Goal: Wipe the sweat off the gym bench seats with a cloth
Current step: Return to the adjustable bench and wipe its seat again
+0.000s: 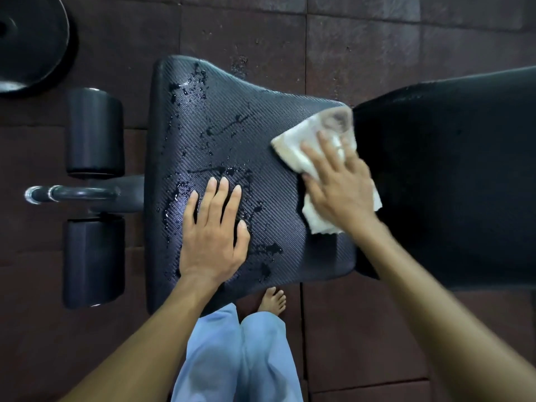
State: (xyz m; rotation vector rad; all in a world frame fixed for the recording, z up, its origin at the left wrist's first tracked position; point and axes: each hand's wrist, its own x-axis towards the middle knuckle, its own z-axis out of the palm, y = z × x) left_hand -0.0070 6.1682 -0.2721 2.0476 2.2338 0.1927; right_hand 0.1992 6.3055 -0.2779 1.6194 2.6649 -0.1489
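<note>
The black textured bench seat (261, 117) fills the middle of the head view, with wet droplets and streaks across its left and centre. My left hand (213, 230) lies flat on the seat, fingers spread, holding nothing. My right hand (342, 184) presses a crumpled white cloth (304, 140) onto the seat's right end, at the gap beside the black backrest pad (452, 175). Part of the cloth is hidden under my palm.
Two black foam roller pads (94, 132) (92, 261) and a chrome-tipped bar (43, 194) stick out at the seat's left. A black weight plate (32, 44) lies at the top left. Dark rubber floor tiles (362, 329) surround the bench. My bare foot (272, 300) and blue trousers (237, 358) stand below.
</note>
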